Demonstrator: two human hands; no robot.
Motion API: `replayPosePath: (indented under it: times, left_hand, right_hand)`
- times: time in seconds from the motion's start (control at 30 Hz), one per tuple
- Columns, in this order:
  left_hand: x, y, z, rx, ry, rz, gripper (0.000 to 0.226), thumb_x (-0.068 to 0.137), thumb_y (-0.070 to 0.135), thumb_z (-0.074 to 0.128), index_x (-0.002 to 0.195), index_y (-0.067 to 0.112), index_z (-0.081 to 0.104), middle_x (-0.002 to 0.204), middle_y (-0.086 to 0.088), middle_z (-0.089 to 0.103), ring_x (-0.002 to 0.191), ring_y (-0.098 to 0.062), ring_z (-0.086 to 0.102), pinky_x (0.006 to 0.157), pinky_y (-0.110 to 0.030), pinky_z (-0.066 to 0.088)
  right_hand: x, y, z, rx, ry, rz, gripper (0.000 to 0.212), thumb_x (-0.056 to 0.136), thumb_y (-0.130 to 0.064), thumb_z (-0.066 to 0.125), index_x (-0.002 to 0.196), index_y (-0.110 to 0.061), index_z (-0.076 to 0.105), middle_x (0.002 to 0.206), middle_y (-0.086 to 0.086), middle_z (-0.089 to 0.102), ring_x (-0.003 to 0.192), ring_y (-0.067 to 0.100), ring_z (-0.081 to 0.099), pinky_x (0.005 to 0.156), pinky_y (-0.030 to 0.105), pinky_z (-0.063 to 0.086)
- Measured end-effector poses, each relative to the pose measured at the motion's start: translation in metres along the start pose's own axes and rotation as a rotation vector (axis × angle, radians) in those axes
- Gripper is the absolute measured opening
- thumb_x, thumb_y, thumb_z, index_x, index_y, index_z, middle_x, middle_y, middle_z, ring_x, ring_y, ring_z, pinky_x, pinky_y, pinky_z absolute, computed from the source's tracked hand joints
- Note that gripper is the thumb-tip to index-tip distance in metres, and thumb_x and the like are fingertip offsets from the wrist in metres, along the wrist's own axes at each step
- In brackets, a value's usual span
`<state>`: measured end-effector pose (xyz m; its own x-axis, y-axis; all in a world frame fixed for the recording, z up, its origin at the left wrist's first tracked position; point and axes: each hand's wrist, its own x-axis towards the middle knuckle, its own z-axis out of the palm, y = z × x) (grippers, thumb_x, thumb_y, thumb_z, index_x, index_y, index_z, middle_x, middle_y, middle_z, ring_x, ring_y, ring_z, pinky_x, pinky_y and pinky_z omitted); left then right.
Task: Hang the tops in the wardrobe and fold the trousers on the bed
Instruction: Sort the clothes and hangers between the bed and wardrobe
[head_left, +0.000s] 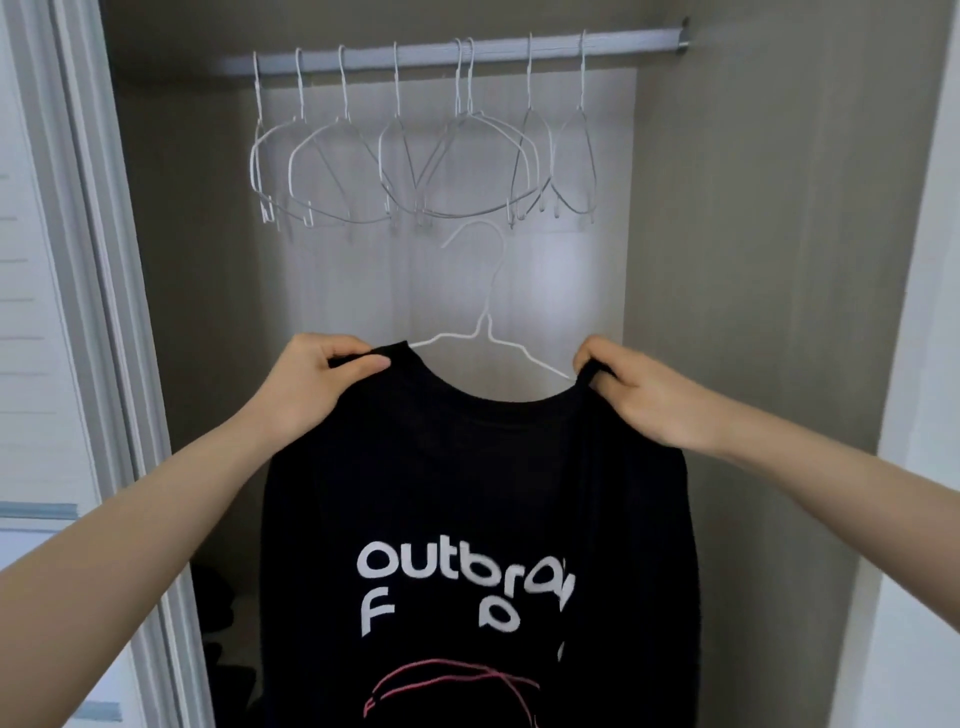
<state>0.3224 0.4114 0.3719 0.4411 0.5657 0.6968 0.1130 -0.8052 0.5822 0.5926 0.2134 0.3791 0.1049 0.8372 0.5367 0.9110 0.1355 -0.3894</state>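
A black T-shirt with white lettering and a pink line drawing hangs in front of me, inside the open wardrobe. A white wire hanger sits in its neck opening, hook pointing up, below the rail. My left hand pinches the shirt's left shoulder. At the right shoulder, my right hand pinches the fabric where the hanger's arm ends. The hanger's left arm is hidden under the cloth.
The wardrobe rail runs across the top and carries several empty white wire hangers. A white sliding door frame stands at the left and a white wall at the right. Dark items lie low in the wardrobe.
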Motion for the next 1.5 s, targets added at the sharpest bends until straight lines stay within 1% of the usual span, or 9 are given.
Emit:
replayPosePath:
  times: [0.1,0.27,0.7,0.87,0.97,1.13,1.27,1.37,1.5]
  left_hand:
    - [-0.001,-0.011,-0.006,-0.048,0.077,-0.038,0.013,0.089,0.020,0.070,0.078,0.019,0.077,0.072,0.003,0.073,0.062,-0.004,0.067,0.057,-0.012,0.049]
    - [0.006,-0.025,-0.004,-0.119,0.029,-0.114,0.012,0.088,0.019,0.071,0.079,0.020,0.079,0.075,0.000,0.075,0.064,-0.008,0.070,0.055,-0.012,0.050]
    - [0.052,-0.010,0.104,-0.077,-0.295,-0.010,0.029,0.095,0.031,0.061,0.077,0.011,0.074,0.077,-0.012,0.070,0.070,-0.011,0.060,0.075,-0.041,0.051]
    - [0.051,0.044,0.142,-0.239,-0.501,0.035,0.028,0.096,0.006,0.057,0.122,0.012,0.063,0.104,0.010,0.068,0.093,-0.003,0.067,0.078,-0.009,0.048]
    - [0.038,0.085,0.149,-0.318,-0.556,0.102,0.055,0.097,0.022,0.058,0.148,0.022,0.038,0.141,0.004,0.051,0.123,-0.008,0.055,0.097,-0.014,0.041]
    - [0.008,0.155,0.141,-0.694,-0.613,0.210,0.067,0.090,0.053,0.059,0.146,0.051,0.024,0.142,0.023,0.041,0.115,0.020,0.049,0.088,-0.005,0.042]
    - [-0.005,0.183,0.153,-0.425,-0.368,0.368,0.118,0.063,0.061,0.076,0.140,0.065,-0.012,0.155,0.030,0.016,0.140,-0.001,0.032,0.111,-0.035,0.034]
    - [0.001,0.183,0.171,-0.171,-0.224,0.396,0.120,0.074,0.035,0.073,0.138,0.061,-0.026,0.159,0.011,0.024,0.118,-0.028,0.058,0.091,-0.045,0.052]
    - [0.029,0.168,0.182,-0.046,-0.135,0.373,0.103,0.090,0.015,0.057,0.141,0.054,-0.025,0.114,-0.004,0.060,0.080,-0.026,0.064,0.073,-0.045,0.056]
  right_hand:
    - [-0.013,0.002,0.002,0.128,-0.036,0.115,0.007,0.100,-0.029,0.045,0.105,-0.031,0.049,0.056,-0.015,0.055,0.052,-0.001,0.045,0.052,0.012,0.036]
    - [-0.028,-0.012,-0.016,0.375,-0.237,0.322,0.034,0.100,-0.036,0.047,0.096,-0.016,0.074,0.101,0.006,0.074,0.094,0.015,0.069,0.086,0.026,0.052]
    - [-0.064,-0.090,-0.107,0.690,0.098,0.686,0.035,0.096,-0.027,0.055,0.101,0.004,0.069,0.092,0.015,0.073,0.074,0.023,0.072,0.060,0.030,0.059]
    - [-0.060,-0.116,-0.116,0.598,0.351,0.684,0.027,0.097,-0.022,0.054,0.087,0.001,0.066,0.064,0.010,0.067,0.049,0.018,0.065,0.045,0.026,0.055]
    - [-0.044,-0.128,-0.115,0.448,0.484,0.657,0.023,0.097,-0.023,0.053,0.089,-0.003,0.060,0.074,0.011,0.064,0.058,0.021,0.064,0.048,0.027,0.054]
    - [0.006,-0.136,-0.123,-0.172,0.536,0.500,0.020,0.098,-0.012,0.043,0.086,-0.001,0.053,0.076,0.011,0.051,0.078,0.026,0.055,0.063,0.026,0.038]
    - [0.044,-0.139,-0.131,-0.794,0.567,0.416,0.011,0.083,0.009,0.044,0.083,-0.001,0.044,0.080,0.013,0.048,0.085,0.037,0.055,0.075,0.043,0.044]
    - [0.066,-0.130,-0.129,-1.141,0.614,0.402,0.025,0.086,0.012,0.041,0.108,0.001,0.044,0.102,0.019,0.053,0.095,0.038,0.063,0.094,0.073,0.032]
    - [0.099,-0.111,-0.147,-1.123,0.699,0.395,0.024,0.092,0.008,0.034,0.115,0.004,0.042,0.111,0.022,0.053,0.102,0.042,0.062,0.090,0.063,0.046]
